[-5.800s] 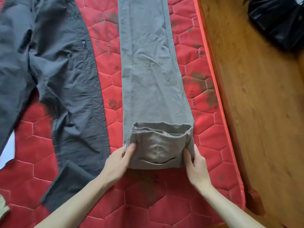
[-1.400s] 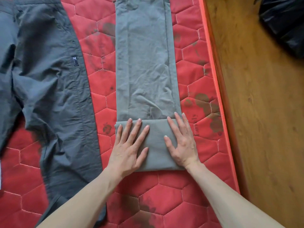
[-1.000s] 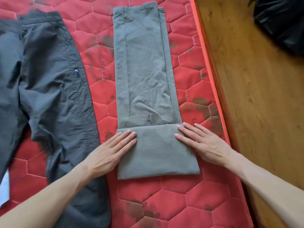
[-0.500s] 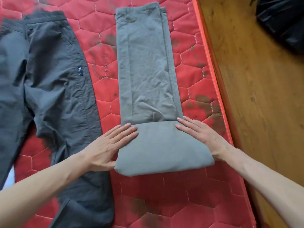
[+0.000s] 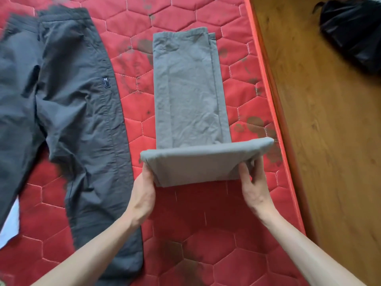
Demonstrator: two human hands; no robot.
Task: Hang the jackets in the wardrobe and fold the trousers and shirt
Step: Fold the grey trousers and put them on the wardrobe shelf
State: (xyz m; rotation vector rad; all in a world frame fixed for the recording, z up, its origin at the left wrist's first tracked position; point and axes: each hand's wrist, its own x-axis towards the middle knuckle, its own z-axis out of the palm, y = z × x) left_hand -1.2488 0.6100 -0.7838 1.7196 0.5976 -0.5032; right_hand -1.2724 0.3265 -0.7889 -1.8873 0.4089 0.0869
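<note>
Light grey trousers [image 5: 189,96] lie lengthwise on the red quilted mattress [image 5: 206,223], folded in half along the legs. Their near end is a thick folded bundle, tipped up off the mattress. My left hand [image 5: 142,197] grips the bundle's left side and my right hand [image 5: 253,182] grips its right side, fingers under the fabric. Dark grey trousers [image 5: 61,112] lie spread flat to the left, their near leg passing under my left forearm.
The mattress's orange edge [image 5: 274,112] runs along the right, with wooden floor [image 5: 329,141] beyond it. A black bag [image 5: 354,32] sits on the floor at the top right. A bit of white surface [image 5: 8,228] shows at the left edge.
My hands went from lying flat beside the folded end to gripping it at both sides. The bundle has been lifted and rolled farther up the trousers, so less flat length shows.
</note>
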